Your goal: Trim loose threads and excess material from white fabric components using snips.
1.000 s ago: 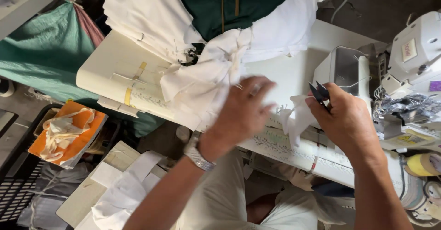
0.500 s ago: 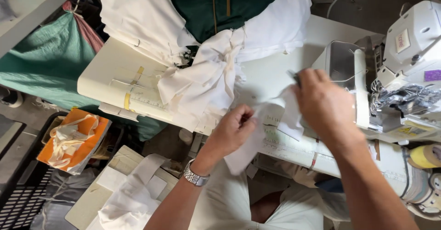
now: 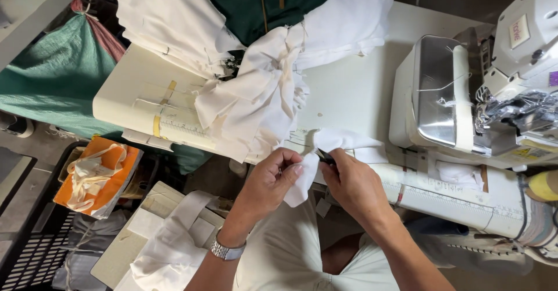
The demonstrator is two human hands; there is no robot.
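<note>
Both hands at bench [image 3: 349,93] edge: left hand [image 3: 264,186] pinching white cloth piece [image 3: 302,180]; right hand [image 3: 351,183] closed on dark thread snips [image 3: 325,156].

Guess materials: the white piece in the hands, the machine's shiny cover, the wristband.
White piece, pinched by left hand and right hand: likely woven cotton-type cloth, matte, soft folds. Cover plate on the sewing machine: polished metal by its mirror glare. Wristwatch band: seemingly steel links, silvery sheen.

Dark tool [image 3: 325,156] mostly hidden
</note>
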